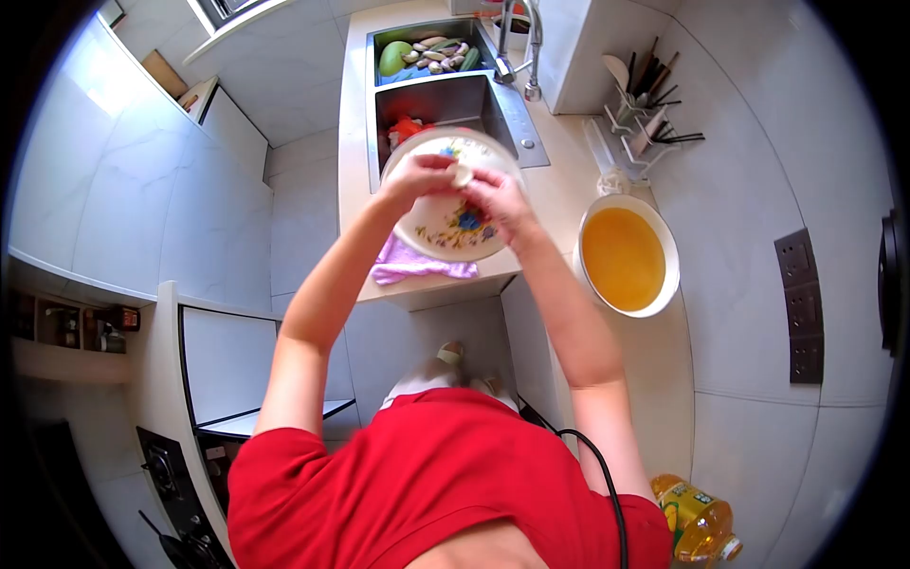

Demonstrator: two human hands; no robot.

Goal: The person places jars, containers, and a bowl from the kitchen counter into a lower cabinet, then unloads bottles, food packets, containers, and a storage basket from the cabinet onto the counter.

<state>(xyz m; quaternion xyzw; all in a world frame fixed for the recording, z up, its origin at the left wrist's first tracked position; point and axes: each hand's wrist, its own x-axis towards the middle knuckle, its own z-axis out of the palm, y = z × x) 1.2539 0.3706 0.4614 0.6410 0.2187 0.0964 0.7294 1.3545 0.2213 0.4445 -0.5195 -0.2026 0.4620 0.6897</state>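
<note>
Above a round white basin or plate with a flower pattern (431,213), both hands come together around a small, pale, rounded piece (462,176) whose kind I cannot make out. My left hand (417,180) pinches it from the left with bent fingers. From the right, the fingers of my right hand (498,201) press on the same piece. A purple cloth (417,270) lies under the near edge of the floral dish, at the counter's front.
Behind the dish, a double sink (436,87) holds vegetables (441,55) in its far bowl and a red item (408,128) in its near bowl. A white bowl of orange-yellow liquid (624,258) stands right. An oil bottle (697,517) and utensil rack (645,133) are by the wall.
</note>
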